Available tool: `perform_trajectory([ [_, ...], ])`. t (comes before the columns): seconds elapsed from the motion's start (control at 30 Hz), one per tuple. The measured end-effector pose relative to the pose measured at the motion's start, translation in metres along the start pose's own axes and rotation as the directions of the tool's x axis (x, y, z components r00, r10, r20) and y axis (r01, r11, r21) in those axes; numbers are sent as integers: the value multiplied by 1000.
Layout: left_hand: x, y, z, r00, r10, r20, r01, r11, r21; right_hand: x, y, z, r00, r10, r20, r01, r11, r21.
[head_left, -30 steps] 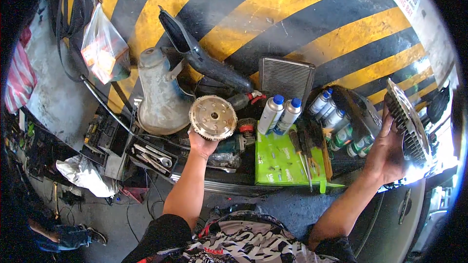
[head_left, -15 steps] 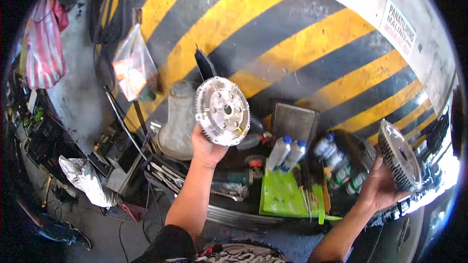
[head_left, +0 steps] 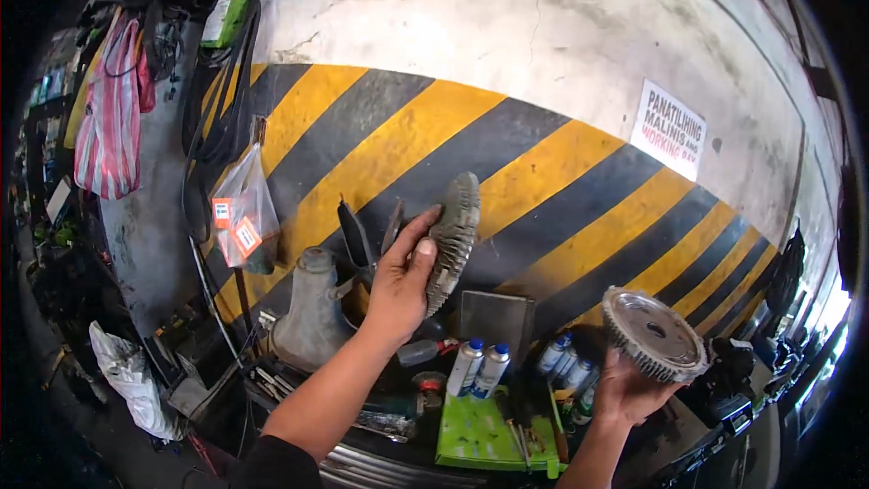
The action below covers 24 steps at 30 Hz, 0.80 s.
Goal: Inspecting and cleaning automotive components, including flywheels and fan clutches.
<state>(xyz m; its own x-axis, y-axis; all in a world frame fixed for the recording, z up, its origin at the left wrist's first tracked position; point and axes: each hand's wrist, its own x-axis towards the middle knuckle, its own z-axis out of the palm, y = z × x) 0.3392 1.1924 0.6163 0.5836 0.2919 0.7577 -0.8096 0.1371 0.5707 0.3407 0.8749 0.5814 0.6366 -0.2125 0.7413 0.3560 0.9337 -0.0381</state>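
My left hand (head_left: 405,282) grips a round metal gear (head_left: 455,240) by its edge, thumb on the near side. That gear is turned nearly edge-on, so its toothed rim shows and its flat face is mostly hidden. Lower and to the right, my right hand (head_left: 625,398) holds a second metal gear (head_left: 656,333) from below. Its dull grey face is tilted up, with a hole in the middle and teeth round the rim. Both gears are held in the air above the workbench, apart from each other.
Below stand spray cans (head_left: 465,367), a bright green box (head_left: 457,439) with screwdrivers on it, and a grey metal housing (head_left: 308,321). A flat radiator-like panel (head_left: 496,326) leans on the striped wall (head_left: 543,163). A plastic bag (head_left: 244,217) hangs at the left.
My left hand has turned its gear from face-on to nearly edge-on. The right-hand gear now lies flatter, its face tilted up. The view has swung upward, showing more wall.
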Motion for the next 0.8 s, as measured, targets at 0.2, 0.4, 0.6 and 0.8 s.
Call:
perform_trajectory([
  [0.2,-3,12,40,996,-14,84,12,1000,23,-2,-9,15,996,23,-85,-17,997,75],
  [0.4,-1,19,52,980,-32,198,32,999,3,-3,-24,4,992,47,-121,-46,999,9],
  [0.6,16,11,9,839,44,542,24,993,-117,-14,-26,-4,997,13,-77,-13,1000,-4],
  [0.8,25,7,-2,752,45,658,61,988,-138,-22,-18,-7,995,-19,-98,19,1000,-2],
])
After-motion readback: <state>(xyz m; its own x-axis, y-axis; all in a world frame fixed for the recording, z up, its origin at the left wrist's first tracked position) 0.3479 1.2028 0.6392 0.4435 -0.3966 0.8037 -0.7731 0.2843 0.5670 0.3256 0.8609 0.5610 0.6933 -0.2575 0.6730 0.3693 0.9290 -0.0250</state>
